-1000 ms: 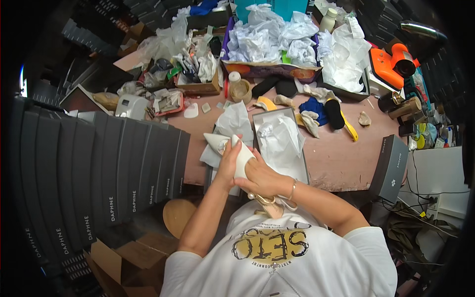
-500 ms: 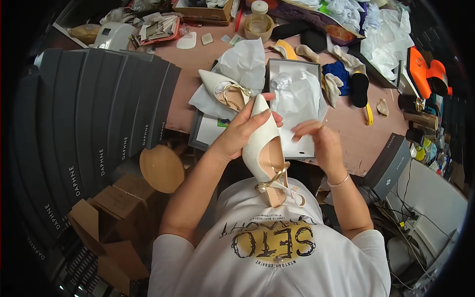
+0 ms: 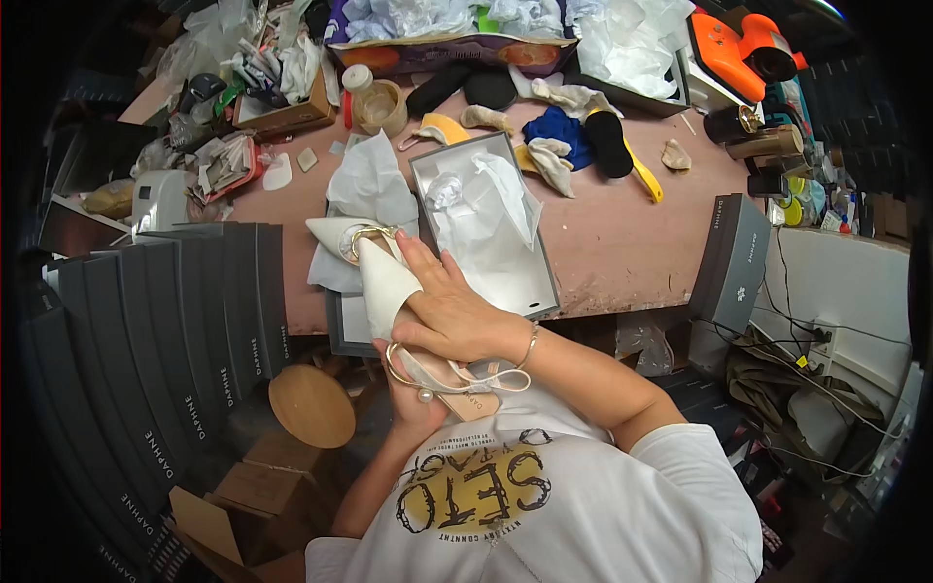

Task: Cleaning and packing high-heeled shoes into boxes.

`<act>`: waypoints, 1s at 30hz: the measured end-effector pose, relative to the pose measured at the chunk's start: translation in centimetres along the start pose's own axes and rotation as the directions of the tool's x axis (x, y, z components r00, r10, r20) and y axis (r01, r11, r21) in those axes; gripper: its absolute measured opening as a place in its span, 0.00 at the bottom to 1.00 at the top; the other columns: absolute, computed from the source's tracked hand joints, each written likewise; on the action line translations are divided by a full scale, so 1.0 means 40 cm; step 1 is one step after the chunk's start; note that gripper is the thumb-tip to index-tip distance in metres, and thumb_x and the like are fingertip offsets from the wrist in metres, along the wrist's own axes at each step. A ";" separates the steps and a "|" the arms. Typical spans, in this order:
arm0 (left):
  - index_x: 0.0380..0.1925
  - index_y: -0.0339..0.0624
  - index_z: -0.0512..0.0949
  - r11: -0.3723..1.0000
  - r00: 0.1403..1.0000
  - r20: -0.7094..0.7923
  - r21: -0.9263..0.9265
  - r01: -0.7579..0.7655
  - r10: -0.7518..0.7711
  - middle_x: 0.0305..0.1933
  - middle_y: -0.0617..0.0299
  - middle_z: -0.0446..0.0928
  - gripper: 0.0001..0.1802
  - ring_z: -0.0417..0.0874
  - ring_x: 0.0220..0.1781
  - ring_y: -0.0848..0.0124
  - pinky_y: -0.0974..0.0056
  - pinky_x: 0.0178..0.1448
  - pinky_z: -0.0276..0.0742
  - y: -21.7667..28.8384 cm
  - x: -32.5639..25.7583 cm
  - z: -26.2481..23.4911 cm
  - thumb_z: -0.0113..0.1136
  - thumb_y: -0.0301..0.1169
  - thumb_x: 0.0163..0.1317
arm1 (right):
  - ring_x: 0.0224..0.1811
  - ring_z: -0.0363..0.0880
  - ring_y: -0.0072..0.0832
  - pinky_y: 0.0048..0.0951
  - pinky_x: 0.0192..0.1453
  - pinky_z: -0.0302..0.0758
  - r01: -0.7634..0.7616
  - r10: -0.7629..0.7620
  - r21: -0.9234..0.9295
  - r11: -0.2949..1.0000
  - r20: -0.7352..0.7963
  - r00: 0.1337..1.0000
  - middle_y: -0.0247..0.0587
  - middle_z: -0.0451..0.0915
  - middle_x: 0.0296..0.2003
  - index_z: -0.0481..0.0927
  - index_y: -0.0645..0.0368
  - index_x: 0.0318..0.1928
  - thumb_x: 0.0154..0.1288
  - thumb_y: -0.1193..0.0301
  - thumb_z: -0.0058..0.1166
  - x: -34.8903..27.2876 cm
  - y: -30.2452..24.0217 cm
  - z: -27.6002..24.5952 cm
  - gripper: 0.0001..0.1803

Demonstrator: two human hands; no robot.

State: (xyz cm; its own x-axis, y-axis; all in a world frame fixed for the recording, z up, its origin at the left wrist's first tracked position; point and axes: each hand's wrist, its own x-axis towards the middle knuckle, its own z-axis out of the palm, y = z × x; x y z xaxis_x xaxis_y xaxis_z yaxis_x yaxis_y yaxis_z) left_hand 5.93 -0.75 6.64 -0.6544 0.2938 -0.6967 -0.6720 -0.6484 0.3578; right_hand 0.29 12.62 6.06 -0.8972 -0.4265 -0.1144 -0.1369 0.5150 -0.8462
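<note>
A white pointed slingback shoe with gold trim, a pearl and a thin strap is held in front of my chest. My left hand is closed round its heel end from below, with part of the fingers hidden. My right hand lies across the shoe's opening, its fingers stretched toward the toe and partly hidden at the opening. A matching white shoe rests on white tissue paper just past the held shoe's toe. To the right, an open grey shoebox piece has crumpled white tissue in it.
Dark grey shoeboxes stand stacked at left, beside a round wooden stool and an open carton. Across the table's back are a jar, cloths and a purple carton. Another grey shoebox stands at right.
My left hand has moved from the shoe's toe to its heel end. My right hand has come from the right onto the shoe. The whole view has shifted, showing more at the left.
</note>
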 end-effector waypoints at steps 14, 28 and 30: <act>0.54 0.41 0.70 0.997 0.998 0.053 -0.078 -0.015 0.020 0.44 0.55 0.78 0.41 0.82 0.40 0.61 0.60 0.42 0.81 0.083 0.055 0.027 0.39 0.68 0.62 | 0.73 0.47 0.53 0.42 0.73 0.51 0.295 -0.271 0.092 0.951 -0.208 0.940 0.53 0.50 0.72 0.81 0.64 0.45 0.69 0.57 0.46 -0.029 -0.008 -0.065 0.21; 0.70 0.48 0.47 0.912 0.976 0.165 0.359 -0.197 0.145 0.62 0.57 0.63 0.44 0.71 0.61 0.67 0.61 0.60 0.74 0.147 0.017 -0.025 0.53 0.14 0.54 | 0.40 0.78 0.42 0.33 0.43 0.74 0.093 0.221 0.529 0.843 -0.498 0.838 0.47 0.77 0.45 0.74 0.57 0.53 0.55 0.78 0.54 0.065 0.152 -0.119 0.22; 0.70 0.51 0.45 0.942 0.968 0.226 0.285 -0.175 0.111 0.63 0.57 0.61 0.46 0.70 0.62 0.66 0.60 0.61 0.73 0.134 0.033 -0.044 0.52 0.14 0.54 | 0.42 0.77 0.40 0.34 0.45 0.73 0.188 0.049 0.626 0.757 -0.341 0.939 0.44 0.77 0.45 0.74 0.56 0.54 0.52 0.79 0.57 0.022 0.026 -0.102 0.25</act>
State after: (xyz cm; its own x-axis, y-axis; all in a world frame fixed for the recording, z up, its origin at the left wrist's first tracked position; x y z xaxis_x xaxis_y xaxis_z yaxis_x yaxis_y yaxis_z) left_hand 2.08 -5.07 6.54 -0.7863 0.3710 -0.4941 -0.6178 -0.4618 0.6364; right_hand -2.35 15.80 7.21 -0.9922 -0.1215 0.0285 -0.0092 -0.1563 -0.9877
